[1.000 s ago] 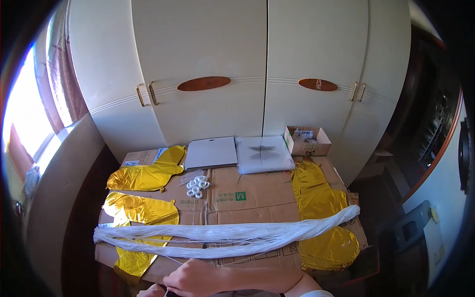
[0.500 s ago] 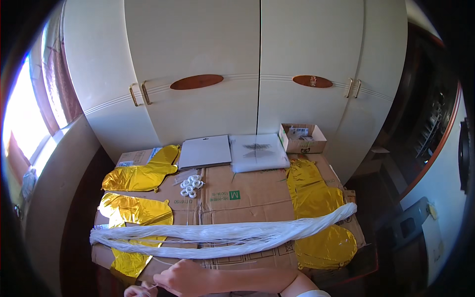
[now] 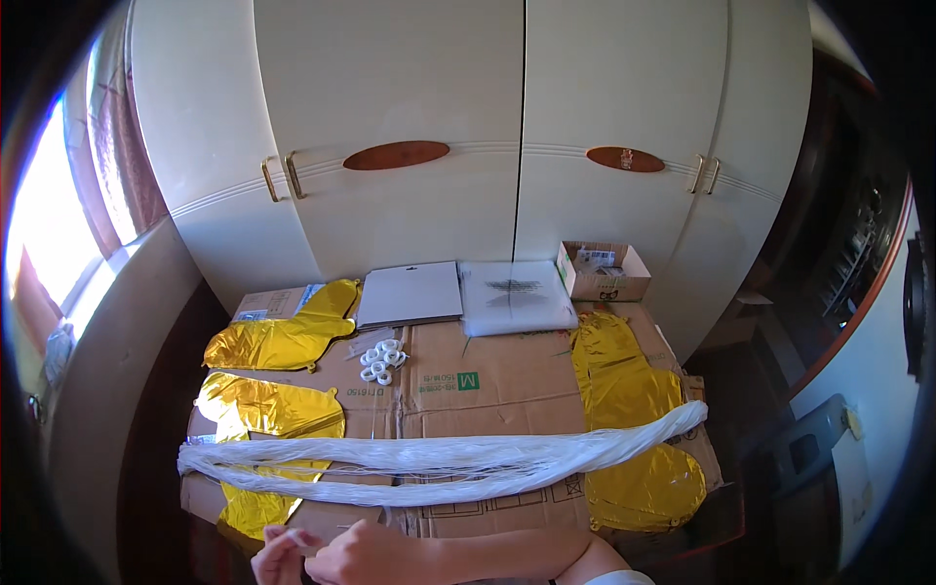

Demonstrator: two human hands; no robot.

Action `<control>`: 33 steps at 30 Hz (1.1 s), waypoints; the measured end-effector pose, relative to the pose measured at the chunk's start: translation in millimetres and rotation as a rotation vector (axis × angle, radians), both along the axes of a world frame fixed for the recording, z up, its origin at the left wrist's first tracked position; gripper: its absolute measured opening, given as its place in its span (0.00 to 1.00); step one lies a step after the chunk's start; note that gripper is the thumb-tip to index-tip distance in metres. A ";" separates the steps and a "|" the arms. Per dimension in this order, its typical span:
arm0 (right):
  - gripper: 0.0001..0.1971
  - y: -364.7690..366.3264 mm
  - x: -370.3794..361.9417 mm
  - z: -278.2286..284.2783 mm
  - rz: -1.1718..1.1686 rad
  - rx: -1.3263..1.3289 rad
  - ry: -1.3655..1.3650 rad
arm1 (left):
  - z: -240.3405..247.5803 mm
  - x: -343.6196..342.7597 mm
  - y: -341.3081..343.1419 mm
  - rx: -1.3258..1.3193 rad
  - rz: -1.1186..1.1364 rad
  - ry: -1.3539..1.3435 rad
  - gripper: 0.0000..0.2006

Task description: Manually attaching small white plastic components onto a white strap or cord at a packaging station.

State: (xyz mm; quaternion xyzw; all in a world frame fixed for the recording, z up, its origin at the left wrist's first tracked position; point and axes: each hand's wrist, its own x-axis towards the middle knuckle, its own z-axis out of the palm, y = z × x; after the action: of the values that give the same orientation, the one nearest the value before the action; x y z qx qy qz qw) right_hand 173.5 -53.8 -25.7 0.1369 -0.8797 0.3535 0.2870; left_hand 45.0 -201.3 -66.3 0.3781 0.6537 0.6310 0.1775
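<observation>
At the lower edge my left hand [image 3: 279,558] and my right hand [image 3: 359,556] meet with fingertips pinched together. Something pale and small shows between them at the left hand's fingers, too small to name. My right forearm reaches across from the lower right. Just beyond the hands a long skein of white thread [image 3: 409,455] lies in a flattened loop across the table, apart from both hands. Beneath its left end is a gold foil balloon [image 3: 249,507]; its right end crosses more gold foil balloons [image 3: 643,487].
Flattened cardboard [image 3: 497,390] covers the table. Toward the back lie several white tape rolls [image 3: 383,362], grey boards [image 3: 409,295], a stack of clear plastic bags [image 3: 517,297] and an open carton [image 3: 604,273]. Another gold foil balloon [image 3: 283,336] rests at the back left. A wardrobe [image 3: 390,88] stands behind.
My left hand has risen slightly, its fingers now higher beside the right hand. The thin strand seen near my right hand earlier no longer shows clearly. The view has shifted a little.
</observation>
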 end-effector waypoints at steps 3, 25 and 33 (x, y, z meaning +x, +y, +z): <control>0.05 6.5 -3.8 1.8 -0.093 -0.113 0.024 | -3.9 -8.6 -11.7 0.129 -0.447 -0.079 0.07; 0.04 50.6 12.2 25.8 -0.375 0.012 0.203 | 54.0 0.0 82.3 0.111 -0.209 0.473 0.10; 0.05 90.3 39.6 51.1 -0.566 -0.165 0.316 | 95.6 19.4 147.4 0.427 -0.810 -0.350 0.10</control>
State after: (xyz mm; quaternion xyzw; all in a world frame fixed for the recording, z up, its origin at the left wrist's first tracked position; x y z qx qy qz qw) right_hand 213.0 36.5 25.4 -0.0835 -0.7957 0.3043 0.5169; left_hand 64.4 -54.0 29.3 0.5184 0.2705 0.6851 0.4345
